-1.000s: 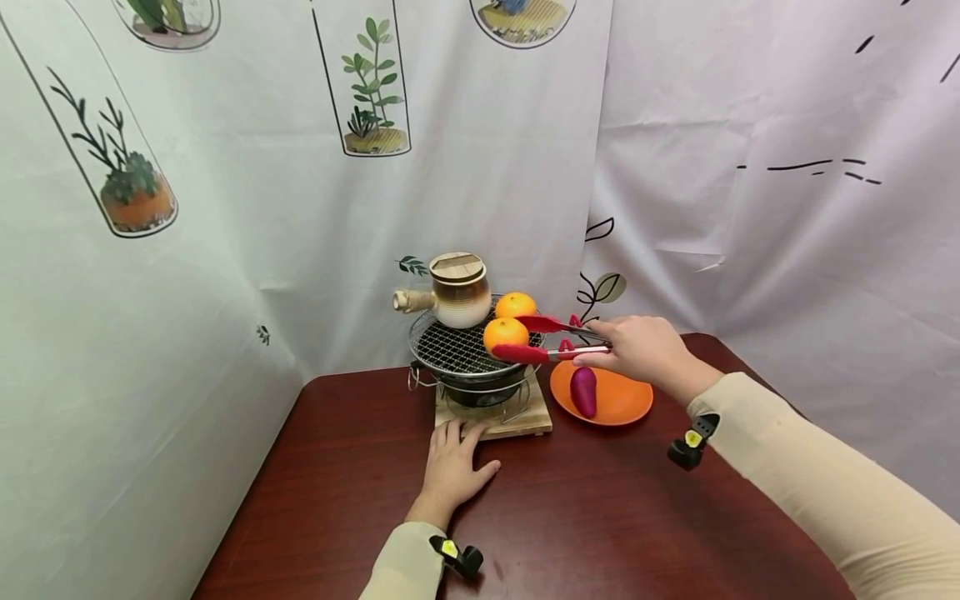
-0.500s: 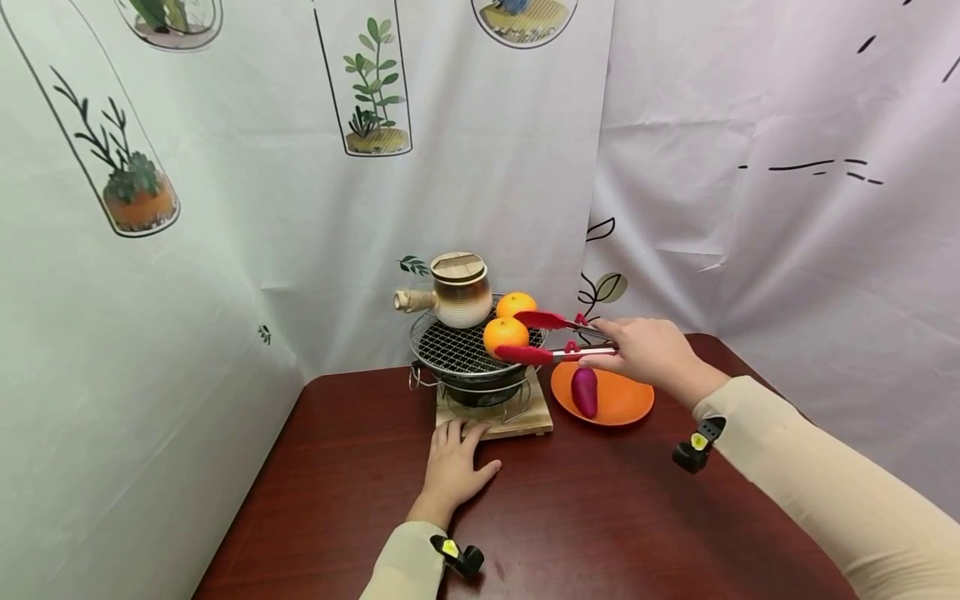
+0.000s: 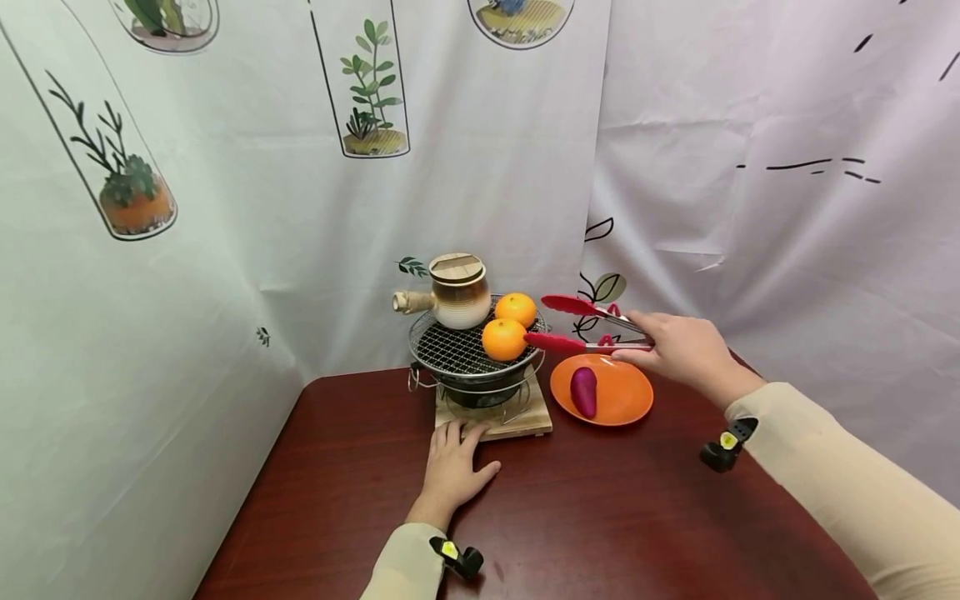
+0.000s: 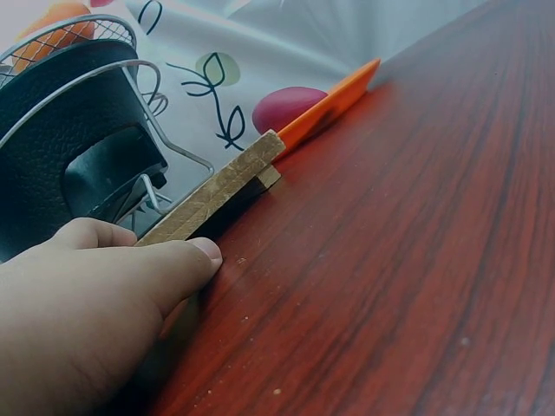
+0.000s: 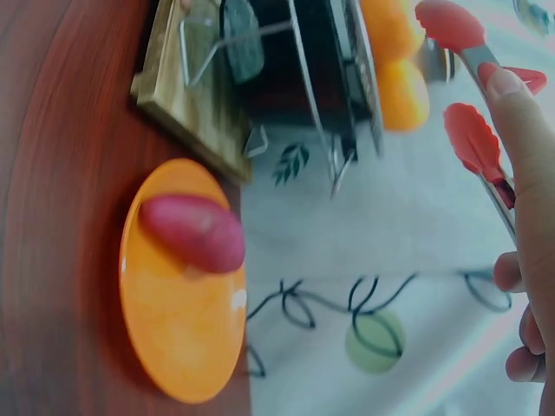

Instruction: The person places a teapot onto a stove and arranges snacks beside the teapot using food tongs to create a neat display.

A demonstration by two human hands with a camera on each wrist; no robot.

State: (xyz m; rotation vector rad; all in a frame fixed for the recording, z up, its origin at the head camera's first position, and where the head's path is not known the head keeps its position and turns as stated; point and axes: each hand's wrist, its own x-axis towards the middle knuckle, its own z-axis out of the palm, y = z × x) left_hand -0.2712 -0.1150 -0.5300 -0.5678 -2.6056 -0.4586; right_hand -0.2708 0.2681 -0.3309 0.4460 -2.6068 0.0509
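My right hand grips red-tipped metal tongs, whose two tips stand apart with nothing between them. They hover above the orange plate, just right of the grill. Two oranges sit on the round wire grill, one behind the other. My left hand rests at the front edge of the wooden board under the grill. In the left wrist view, the thumb and a finger touch the board's edge. A purple eggplant-shaped piece lies on the orange plate.
A lidded clay pot with a side handle stands at the back left of the grill. White patterned cloth hangs close behind and to the left of the dark red table.
My right hand has drawn the tongs to the right, off the front orange, which stays on the grill. The left hand has not moved.
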